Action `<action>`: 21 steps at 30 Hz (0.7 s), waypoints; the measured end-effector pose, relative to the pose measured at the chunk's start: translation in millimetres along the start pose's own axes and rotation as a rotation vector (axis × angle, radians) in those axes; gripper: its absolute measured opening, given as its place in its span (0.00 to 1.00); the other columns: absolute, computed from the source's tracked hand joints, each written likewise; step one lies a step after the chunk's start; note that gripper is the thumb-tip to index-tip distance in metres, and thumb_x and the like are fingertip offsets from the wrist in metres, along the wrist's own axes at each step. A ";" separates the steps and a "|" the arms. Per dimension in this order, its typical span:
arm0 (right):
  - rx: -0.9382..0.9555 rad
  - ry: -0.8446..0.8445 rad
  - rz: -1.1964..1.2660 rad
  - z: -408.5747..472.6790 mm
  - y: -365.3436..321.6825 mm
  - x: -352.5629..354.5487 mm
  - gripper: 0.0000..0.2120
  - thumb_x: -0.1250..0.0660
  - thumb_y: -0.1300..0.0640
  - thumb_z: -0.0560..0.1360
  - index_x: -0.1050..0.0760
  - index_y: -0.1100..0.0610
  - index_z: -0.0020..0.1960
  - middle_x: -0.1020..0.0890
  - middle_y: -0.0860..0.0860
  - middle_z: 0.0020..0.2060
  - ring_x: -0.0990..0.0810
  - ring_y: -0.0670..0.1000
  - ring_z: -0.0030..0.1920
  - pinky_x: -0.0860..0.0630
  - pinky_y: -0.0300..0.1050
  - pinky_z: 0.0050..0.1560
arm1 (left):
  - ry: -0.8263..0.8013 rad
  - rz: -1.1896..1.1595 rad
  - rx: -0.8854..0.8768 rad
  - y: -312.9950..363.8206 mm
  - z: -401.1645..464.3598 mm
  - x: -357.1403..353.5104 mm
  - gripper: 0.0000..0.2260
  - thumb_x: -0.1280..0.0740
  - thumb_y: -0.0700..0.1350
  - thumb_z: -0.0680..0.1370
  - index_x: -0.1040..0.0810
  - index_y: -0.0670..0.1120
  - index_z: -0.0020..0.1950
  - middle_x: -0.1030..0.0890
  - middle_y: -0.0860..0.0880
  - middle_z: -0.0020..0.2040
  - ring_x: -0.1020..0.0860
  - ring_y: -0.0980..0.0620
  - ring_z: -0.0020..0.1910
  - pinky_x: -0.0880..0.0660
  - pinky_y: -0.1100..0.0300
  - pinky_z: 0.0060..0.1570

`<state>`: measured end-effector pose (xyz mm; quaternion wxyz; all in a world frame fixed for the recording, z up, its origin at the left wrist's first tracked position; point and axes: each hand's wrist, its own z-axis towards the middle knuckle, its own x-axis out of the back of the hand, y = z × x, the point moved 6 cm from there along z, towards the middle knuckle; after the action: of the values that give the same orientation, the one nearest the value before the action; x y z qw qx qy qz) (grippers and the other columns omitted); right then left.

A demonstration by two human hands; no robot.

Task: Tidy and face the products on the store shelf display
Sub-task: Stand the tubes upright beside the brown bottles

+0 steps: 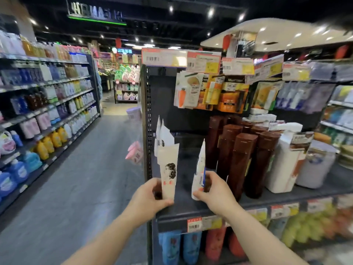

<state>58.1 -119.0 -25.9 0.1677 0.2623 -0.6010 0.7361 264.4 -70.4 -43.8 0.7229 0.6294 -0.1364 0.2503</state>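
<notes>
Shelf deck [286,192]: dark matt metal; the upright [147,119] is perforated metal. Cream tube [169,169]: smooth, semi-matt plastic. Brown bottles [240,165]: glossy translucent plastic. Price tags [203,62]: printed paper. Aisle floor [86,169]: smooth, grey, low sheen.

Grey floor [80,169] aisle between stocked shelving [47,104], dark ceiling [172,25] dotted with spotlights

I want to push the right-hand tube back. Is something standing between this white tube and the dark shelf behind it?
Nothing visible stands behind the white tube with blue label held by the right hand. The tall brown bottles stand beside it, to its right.
</notes>
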 end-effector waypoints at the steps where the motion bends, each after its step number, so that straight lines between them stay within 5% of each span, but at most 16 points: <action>1: -0.014 0.003 0.017 0.8 2.0 1.3 0.21 0.27 0.61 0.69 0.31 0.46 0.56 0.18 0.44 0.50 0.19 0.45 0.48 0.23 0.39 0.52 | 0.008 0.016 -0.001 -1.6 1.7 -0.3 0.18 0.21 0.46 0.65 0.25 0.59 0.47 0.18 0.61 0.44 0.22 0.70 0.45 0.26 0.69 0.47; 3: -0.039 -0.014 0.029 1.8 3.1 1.4 0.23 0.28 0.61 0.70 0.31 0.47 0.59 0.19 0.45 0.53 0.19 0.45 0.51 0.24 0.43 0.57 | -0.005 0.033 -0.001 -2.5 4.7 -4.4 0.17 0.21 0.49 0.65 0.24 0.60 0.46 0.18 0.61 0.45 0.21 0.67 0.45 0.24 0.64 0.51; 7: -0.073 0.007 0.030 3.2 -1.4 -3.3 0.21 0.22 0.53 0.65 0.28 0.48 0.54 0.19 0.44 0.48 0.20 0.45 0.49 0.23 0.44 0.51 | -0.037 0.058 -0.014 3.1 8.4 -12.1 0.16 0.22 0.52 0.66 0.23 0.62 0.50 0.18 0.62 0.47 0.21 0.65 0.49 0.23 0.59 0.55; 14: -0.065 -0.126 0.111 5.3 3.3 -5.1 0.23 0.24 0.60 0.67 0.27 0.49 0.58 0.17 0.43 0.52 0.20 0.42 0.52 0.23 0.44 0.58 | -0.051 0.060 -0.024 1.4 10.4 -18.8 0.18 0.24 0.51 0.68 0.22 0.59 0.56 0.18 0.63 0.49 0.22 0.65 0.50 0.24 0.57 0.57; 21: -0.049 -0.138 0.101 5.5 9.3 -6.5 0.21 0.25 0.57 0.68 0.26 0.46 0.57 0.17 0.42 0.51 0.19 0.42 0.53 0.23 0.46 0.59 | -0.038 0.062 -0.021 1.4 8.1 -20.7 0.18 0.25 0.51 0.69 0.23 0.60 0.57 0.18 0.63 0.49 0.22 0.65 0.51 0.24 0.55 0.59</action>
<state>59.1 -125.9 -36.3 0.0951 0.2775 -0.6413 0.7090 247.3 -82.2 -51.9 0.7187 0.6219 -0.1723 0.2590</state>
